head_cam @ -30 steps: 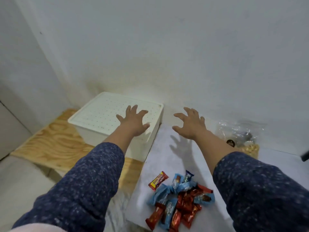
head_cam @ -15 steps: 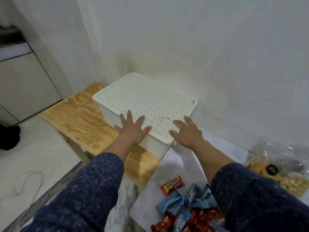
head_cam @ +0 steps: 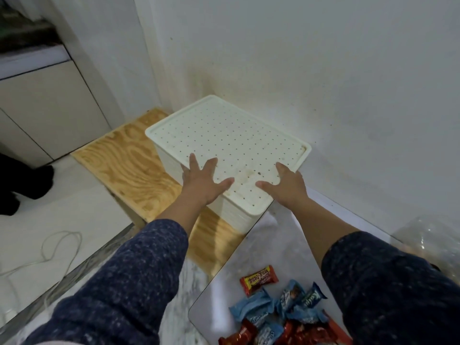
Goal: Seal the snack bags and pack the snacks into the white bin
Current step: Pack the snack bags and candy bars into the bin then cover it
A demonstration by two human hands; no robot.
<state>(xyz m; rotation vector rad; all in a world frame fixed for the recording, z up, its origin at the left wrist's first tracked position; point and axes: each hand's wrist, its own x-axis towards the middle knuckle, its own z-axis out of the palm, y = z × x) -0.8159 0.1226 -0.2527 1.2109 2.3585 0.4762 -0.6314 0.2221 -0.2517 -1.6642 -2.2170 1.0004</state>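
Hands have come down onto the perforated white plastic lid (head_cam: pixel 231 145) of the white plastic bin (head_cam: pixel 231 217), where half a second earlier they hovered short of its near edge. The left hand (head_cam: pixel 202 181) lies with fingers spread on the lid's near left edge; the right hand (head_cam: pixel 286 183) lies spread at the near right edge; neither is curled round anything that can be seen. Judgement: the lid is about to be lifted off, so packing has not begun. The bin stands at centre frame on a pale plywood board (head_cam: pixel 129 165), against the white wall (head_cam: pixel 323 58). Red and blue wrapped snack bars (head_cam: pixel 281 312) lie heaped at lower right on the white marble-patterned counter (head_cam: pixel 281 245). A clear plastic snack bag (head_cam: pixel 430 240) shows at the right edge; its seal cannot be judged. A thin white cable (head_cam: pixel 47 252) trails over the pale floor (head_cam: pixel 62 207) at lower left.
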